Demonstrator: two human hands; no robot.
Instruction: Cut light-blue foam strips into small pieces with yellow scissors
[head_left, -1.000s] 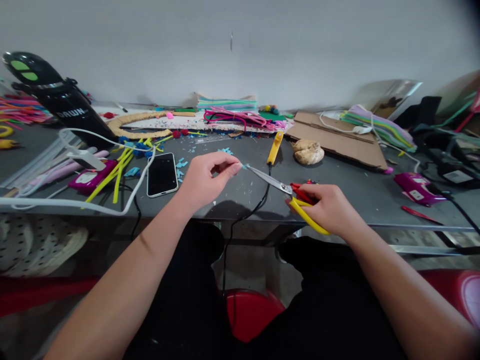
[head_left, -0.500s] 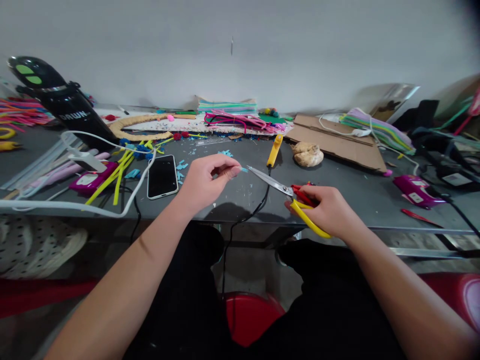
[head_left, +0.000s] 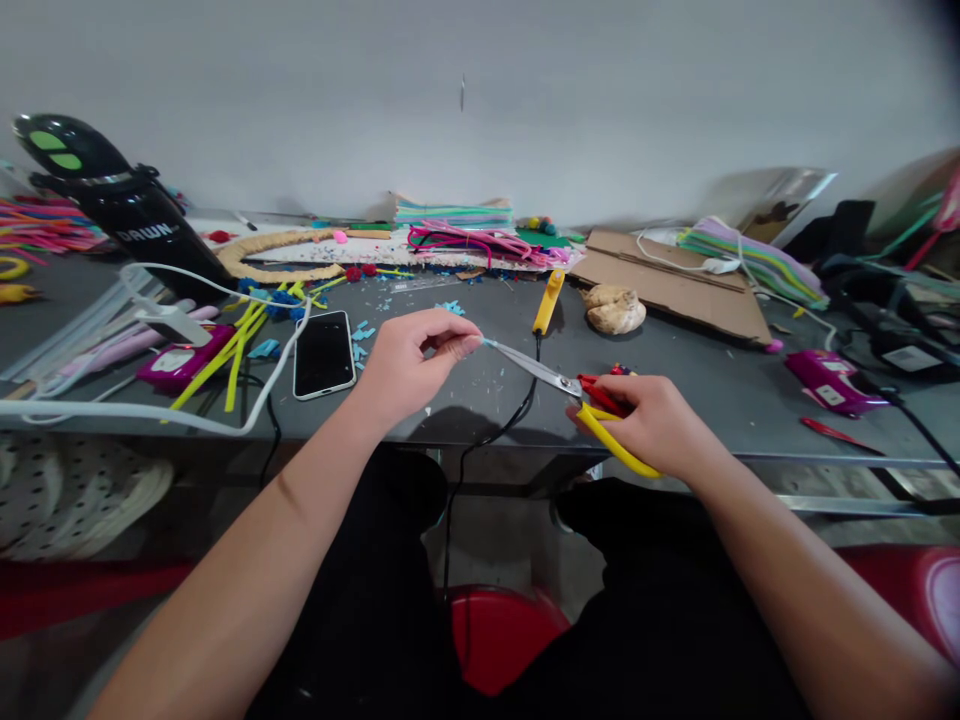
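My left hand is closed in a pinch on a small light blue piece, of which only a tip shows past the fingertips. My right hand grips a pair of scissors with one yellow and one red handle. Their blades point left and their tips meet the blue piece, right beside my left fingertips. Both hands hover over the front of the grey table. Small light blue scraps lie behind and left of my left hand.
A phone lies left of my left hand. Behind the scissors are a yellow tool with a black cord, a pale lump and flat cardboard. A black bottle stands at the left near a white cable.
The scissors have moved slightly left, so their tips now reach the blue piece, and the blades have come closer together. My left hand has hardly moved.
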